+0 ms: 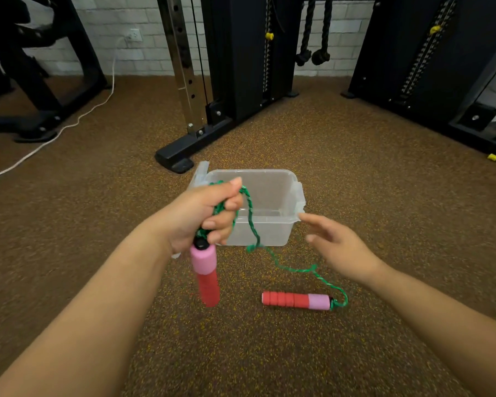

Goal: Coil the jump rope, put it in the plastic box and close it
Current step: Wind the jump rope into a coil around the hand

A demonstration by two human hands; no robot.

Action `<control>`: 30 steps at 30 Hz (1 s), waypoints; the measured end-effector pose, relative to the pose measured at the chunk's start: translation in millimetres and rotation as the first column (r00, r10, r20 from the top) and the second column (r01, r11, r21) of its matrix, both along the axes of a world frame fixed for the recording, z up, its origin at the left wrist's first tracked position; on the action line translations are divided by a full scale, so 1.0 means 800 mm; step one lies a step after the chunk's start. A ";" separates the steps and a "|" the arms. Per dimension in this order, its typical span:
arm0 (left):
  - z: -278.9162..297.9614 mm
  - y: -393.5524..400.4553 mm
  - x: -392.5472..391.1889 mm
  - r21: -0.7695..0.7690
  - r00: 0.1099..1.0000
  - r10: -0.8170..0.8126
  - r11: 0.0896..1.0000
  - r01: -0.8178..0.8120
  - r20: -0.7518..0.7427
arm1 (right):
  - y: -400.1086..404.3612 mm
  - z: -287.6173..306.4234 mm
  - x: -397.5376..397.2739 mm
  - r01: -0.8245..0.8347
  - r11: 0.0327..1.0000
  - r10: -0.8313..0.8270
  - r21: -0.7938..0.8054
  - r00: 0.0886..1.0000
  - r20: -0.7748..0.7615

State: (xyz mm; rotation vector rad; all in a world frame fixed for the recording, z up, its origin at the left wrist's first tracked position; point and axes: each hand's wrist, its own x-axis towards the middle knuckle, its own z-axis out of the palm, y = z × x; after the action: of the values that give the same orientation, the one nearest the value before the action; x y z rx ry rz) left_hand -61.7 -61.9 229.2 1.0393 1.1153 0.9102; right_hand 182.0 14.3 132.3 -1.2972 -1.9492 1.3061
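our left hand [209, 216] gripped the gathered rope [252, 224], one handle [205, 275] dangling, while our right hand [334, 243], open and empty, reached toward the box [269, 224] at twelve o'clock, the other handle [297, 300] lying at five.

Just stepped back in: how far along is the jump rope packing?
Done: loops of the green rope gathered in the left hand, one handle hanging below. In hand: the right hand is open, holding nothing. Left: the second handle lies on the floor; the plastic box is open, empty.

A gym: black weight-stack machines [249, 53], hanging rope handles [312, 32] and speckled rubber flooring [355, 156] before white brick.
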 end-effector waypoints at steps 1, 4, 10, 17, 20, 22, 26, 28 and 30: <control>-0.002 0.001 0.008 -0.013 1.000 -0.028 1.000 0.029 0.010 | -0.008 0.009 -0.015 -0.077 0.997 0.079 0.021 0.994 -0.079; -0.006 0.001 0.025 -0.054 0.994 -0.096 0.994 0.099 0.052 | -0.032 0.028 -0.051 -0.272 0.960 0.278 0.060 0.924 -0.261; -0.002 0.000 0.018 -0.065 0.956 -0.054 0.995 0.076 0.287 | -0.035 0.036 -0.045 -0.173 0.980 0.123 -0.098 0.913 -0.390; -0.002 0.004 0.019 -0.046 0.855 0.187 0.981 -0.189 0.483 | -0.044 0.005 -0.020 -0.049 0.977 0.054 0.209 0.998 -0.019; -0.002 0.009 0.025 -0.065 0.819 0.271 0.959 -0.277 0.505 | -0.058 0.012 -0.024 -0.232 0.899 0.183 0.372 0.969 0.164; -0.004 0.010 0.026 -0.062 0.823 0.317 0.943 -0.328 0.471 | -0.067 0.021 -0.029 -0.341 0.821 0.250 0.457 0.935 0.250; -0.009 0.011 0.030 -0.059 0.876 0.325 0.944 -0.326 0.357 | -0.083 0.043 -0.040 -0.449 0.701 0.341 0.554 0.894 0.292; -0.011 0.009 0.036 -0.052 0.909 0.305 0.952 -0.303 0.285 | -0.089 0.054 -0.044 -0.483 0.648 0.374 0.589 0.875 0.307; -0.013 0.009 0.044 -0.024 0.944 0.275 0.961 -0.275 0.183 | -0.093 0.064 -0.046 -0.494 0.630 0.395 0.599 0.868 0.301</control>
State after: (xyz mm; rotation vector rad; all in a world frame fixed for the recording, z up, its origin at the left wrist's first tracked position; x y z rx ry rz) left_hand -26.7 -55.0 219.0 0.7929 1.1186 1.2056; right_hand 144.8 -60.2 183.8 -0.5646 -2.6117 0.5602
